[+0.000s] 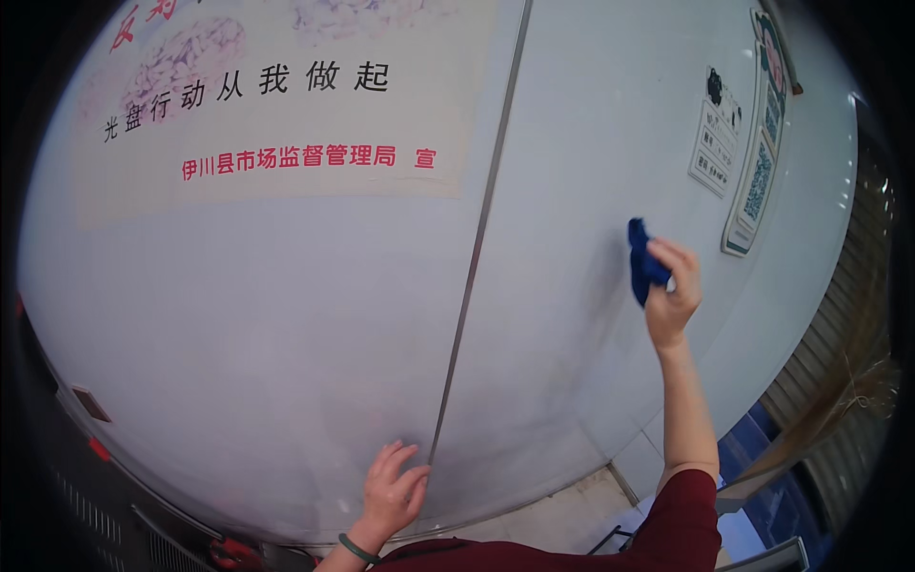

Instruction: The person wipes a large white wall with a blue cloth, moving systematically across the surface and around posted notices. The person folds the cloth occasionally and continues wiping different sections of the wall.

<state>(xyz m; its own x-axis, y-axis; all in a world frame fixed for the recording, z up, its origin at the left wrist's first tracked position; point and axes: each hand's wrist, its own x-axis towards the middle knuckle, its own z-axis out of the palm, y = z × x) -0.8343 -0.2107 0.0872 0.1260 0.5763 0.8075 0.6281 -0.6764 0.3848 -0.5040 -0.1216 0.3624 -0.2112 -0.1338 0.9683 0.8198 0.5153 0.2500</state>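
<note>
A folded dark blue cloth is gripped between the thumb and fingers of my right hand, raised in front of a glossy white wall panel. Whether the cloth touches the panel I cannot tell. My left hand is low in the middle, its fingers apart and nothing in them, close to a thin metal seam strip that runs down between two panels. A green bangle circles the left wrist.
A poster with printed writing covers the upper left panel. At the right hang a paper notice and a sign with printed codes. Black vented equipment stands lower left. Blue items and a ribbed shutter-like surface are at the right.
</note>
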